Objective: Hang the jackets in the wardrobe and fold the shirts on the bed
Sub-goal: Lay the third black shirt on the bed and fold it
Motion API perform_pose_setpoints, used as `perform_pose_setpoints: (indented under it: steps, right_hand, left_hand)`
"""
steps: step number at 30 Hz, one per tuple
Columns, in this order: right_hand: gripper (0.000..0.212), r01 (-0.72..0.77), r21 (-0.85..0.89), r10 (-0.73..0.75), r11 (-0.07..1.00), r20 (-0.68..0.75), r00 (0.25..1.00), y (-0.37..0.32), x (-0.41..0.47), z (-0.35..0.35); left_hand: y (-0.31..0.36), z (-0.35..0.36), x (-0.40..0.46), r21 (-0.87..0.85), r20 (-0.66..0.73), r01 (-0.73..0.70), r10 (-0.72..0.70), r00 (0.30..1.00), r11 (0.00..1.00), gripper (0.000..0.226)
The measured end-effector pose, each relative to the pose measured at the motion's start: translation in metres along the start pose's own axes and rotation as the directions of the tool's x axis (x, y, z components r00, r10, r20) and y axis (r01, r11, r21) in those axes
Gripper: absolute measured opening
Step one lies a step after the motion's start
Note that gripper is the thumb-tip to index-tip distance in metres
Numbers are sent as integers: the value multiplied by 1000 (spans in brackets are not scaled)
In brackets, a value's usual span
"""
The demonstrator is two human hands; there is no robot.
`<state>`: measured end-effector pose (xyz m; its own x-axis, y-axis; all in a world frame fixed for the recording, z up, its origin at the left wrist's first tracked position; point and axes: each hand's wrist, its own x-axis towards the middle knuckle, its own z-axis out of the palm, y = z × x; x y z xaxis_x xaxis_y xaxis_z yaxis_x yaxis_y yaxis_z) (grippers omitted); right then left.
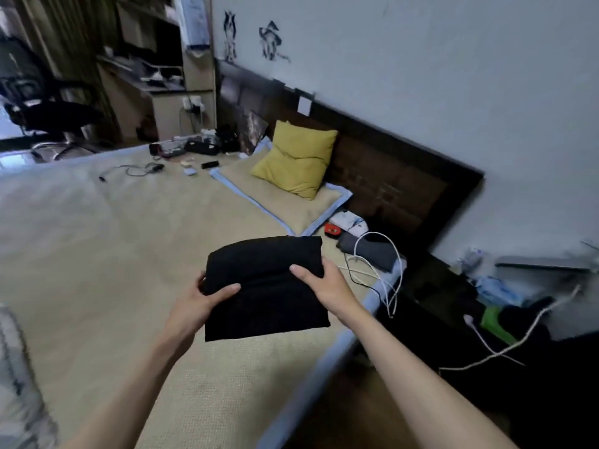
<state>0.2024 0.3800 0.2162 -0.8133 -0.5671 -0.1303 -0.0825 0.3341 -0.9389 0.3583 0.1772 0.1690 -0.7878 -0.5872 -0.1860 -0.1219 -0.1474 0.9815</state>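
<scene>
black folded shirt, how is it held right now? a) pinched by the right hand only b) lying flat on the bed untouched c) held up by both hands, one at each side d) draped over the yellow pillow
c: the black folded shirt is held between the left hand and the right hand, thumbs on top, above the bed.

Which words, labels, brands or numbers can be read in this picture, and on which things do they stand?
No text can be read.
Black brush-like marks on the pale wall: blurred, not legible as characters.
Small white and blue packet by the dark wooden headboard: print too small.
Folded black shirt: no print visible.
</scene>
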Motion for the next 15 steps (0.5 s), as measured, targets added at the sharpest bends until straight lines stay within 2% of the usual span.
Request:
perform_pose_setpoints:
  steps: [4, 6, 8, 9, 11, 15]
  right_hand:
    - [44, 45, -32, -50, 998, -205, 977, -40, -75, -54]
    - [42, 47, -59, -61, 997, -256, 965, -49, -102, -71]
    - [39, 67, -45, -79, 997, -401, 912, -55, -164, -119]
    - [36, 76, -17, -77, 997, -389, 918, -56, -175, -121]
    - [29, 66, -24, -70, 998, -470, 880, -52, -218, -142]
    - [22, -6, 94, 62, 996, -607, 792, -28, -328, -187]
  left_hand:
    - [51, 45, -27, -7, 180, -79, 79, 981, 997, 60]
    - [69, 61, -37, -10, 212, -112, 111, 971, 994, 58]
    - [96, 118, -65, -3, 361, -160, 150, 921, 987, 54]
    - [98, 120, -70, -8, 370, -173, 164, 915, 985, 52]
    - [109, 154, -93, -11, 447, -206, 190, 874, 978, 48]
    - [114, 242, -161, 20, 622, -296, 220, 751, 955, 49]
